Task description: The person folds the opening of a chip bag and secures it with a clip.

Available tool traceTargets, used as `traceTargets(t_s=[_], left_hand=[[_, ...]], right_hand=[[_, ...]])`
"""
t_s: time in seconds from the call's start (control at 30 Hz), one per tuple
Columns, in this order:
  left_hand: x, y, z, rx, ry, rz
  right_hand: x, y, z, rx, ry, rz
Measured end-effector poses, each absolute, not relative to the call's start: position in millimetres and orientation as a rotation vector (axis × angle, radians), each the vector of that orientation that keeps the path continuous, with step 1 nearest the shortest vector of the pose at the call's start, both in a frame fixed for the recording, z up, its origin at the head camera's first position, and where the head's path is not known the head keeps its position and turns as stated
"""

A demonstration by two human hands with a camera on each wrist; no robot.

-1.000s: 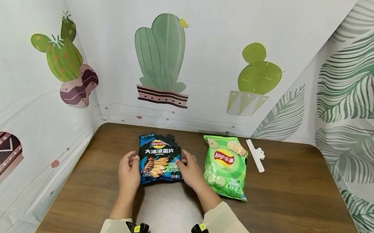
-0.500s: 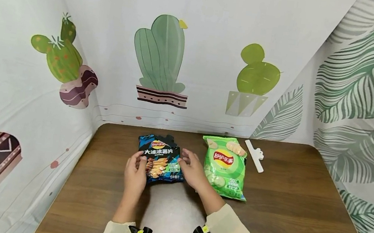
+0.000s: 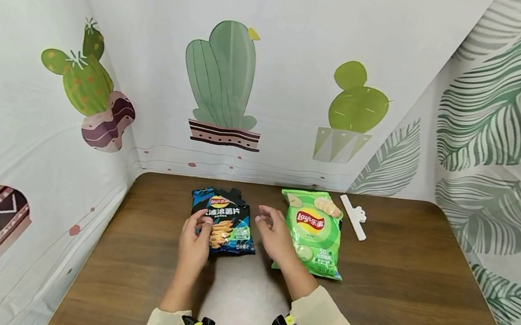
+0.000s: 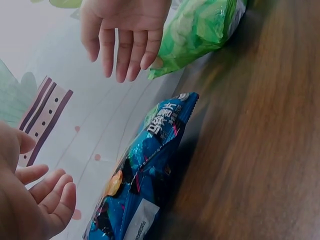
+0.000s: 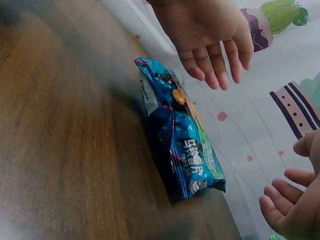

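Note:
A blue and black bag of potato chips (image 3: 232, 230) lies on the table with a black clip (image 3: 234, 196) at its top edge. My left hand (image 3: 195, 242) hovers over the bag's left side, fingers loosely bent and holding nothing. To the right of the bag, my right hand (image 3: 275, 236) is raised with relaxed fingers, beside a green bag of potato chips (image 3: 311, 227). Both wrist views show the blue bag (image 4: 145, 170) lying apart from the hands. Seen from the right wrist, the left hand (image 5: 210, 40) has its fingers spread above the bag (image 5: 175, 130).
A white clip (image 3: 354, 217) lies right of the green bag. The brown wooden table (image 3: 411, 292) ends at the back against a white cloth (image 3: 291, 79) printed with cacti and leaves.
The left hand has moved right, from the blue bag's left edge to above it. The right hand has drawn away from the bag's right edge. The bags stay about where they were.

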State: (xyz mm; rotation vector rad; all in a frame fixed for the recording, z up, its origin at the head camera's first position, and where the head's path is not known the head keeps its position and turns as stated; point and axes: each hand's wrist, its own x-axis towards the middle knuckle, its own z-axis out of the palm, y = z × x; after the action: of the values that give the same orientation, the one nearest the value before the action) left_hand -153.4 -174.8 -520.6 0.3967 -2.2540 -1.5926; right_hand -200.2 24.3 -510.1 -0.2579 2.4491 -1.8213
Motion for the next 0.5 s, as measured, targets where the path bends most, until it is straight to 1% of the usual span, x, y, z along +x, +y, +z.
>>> traceTargets(t_s=[0.33, 0.5], left_hand=[[-154, -166, -520, 0.287, -2.257, -1.676], [-156, -160, -521, 0.285, -2.262, -1.688]], right_hand=[[-200, 31, -509, -0.228, 2.453, -1.935], [-199, 35, -509, -0.21, 2.439, -1.984]])
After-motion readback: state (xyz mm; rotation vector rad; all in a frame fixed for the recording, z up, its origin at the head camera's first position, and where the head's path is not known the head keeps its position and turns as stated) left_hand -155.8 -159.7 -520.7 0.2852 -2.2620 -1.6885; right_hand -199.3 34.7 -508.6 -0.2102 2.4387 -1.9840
